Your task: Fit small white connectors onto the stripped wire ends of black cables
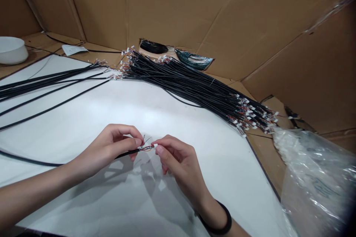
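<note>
A black cable [36,162] runs in from the left edge and ends in thin coloured wires [147,148] between my hands. Close to the cable's stripped end, my left hand [111,146] pinches it between thumb and fingers. Two thin dark strands stick up beside those fingertips. A small white connector [155,146] sits at the tips of the wires, and my right hand [176,161] grips it between thumb and forefinger. Both hands are above the white tabletop [133,107].
A large bundle of black cables [183,81] with white connectors lies at the back. More cables [55,77] lie at the left. A white bowl [12,52] stands far left, and a clear plastic bag [314,177] of white connectors lies right. Cardboard walls [178,7] enclose the table.
</note>
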The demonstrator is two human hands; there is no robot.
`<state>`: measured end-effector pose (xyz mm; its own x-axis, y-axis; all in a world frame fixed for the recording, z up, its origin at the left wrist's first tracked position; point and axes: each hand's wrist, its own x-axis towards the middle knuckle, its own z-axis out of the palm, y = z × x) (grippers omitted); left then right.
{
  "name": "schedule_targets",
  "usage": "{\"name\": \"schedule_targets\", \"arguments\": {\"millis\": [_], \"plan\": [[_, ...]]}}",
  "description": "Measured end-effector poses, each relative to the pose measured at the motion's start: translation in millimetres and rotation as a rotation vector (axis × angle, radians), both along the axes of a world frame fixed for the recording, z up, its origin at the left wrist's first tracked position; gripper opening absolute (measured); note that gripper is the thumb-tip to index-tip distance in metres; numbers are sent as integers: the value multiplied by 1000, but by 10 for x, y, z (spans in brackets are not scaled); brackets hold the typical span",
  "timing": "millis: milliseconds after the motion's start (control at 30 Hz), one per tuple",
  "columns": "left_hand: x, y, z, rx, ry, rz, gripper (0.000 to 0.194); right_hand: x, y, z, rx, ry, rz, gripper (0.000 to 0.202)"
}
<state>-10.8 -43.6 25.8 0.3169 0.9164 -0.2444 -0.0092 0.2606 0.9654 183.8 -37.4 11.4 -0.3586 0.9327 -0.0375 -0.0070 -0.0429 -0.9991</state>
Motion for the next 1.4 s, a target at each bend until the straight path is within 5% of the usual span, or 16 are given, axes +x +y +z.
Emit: {"name": "schedule_targets", "arguments": {"millis": [1400], "plan": [[13, -8, 6, -33, 3, 21, 22, 15, 63, -99, -275, 96, 80, 27]]}}
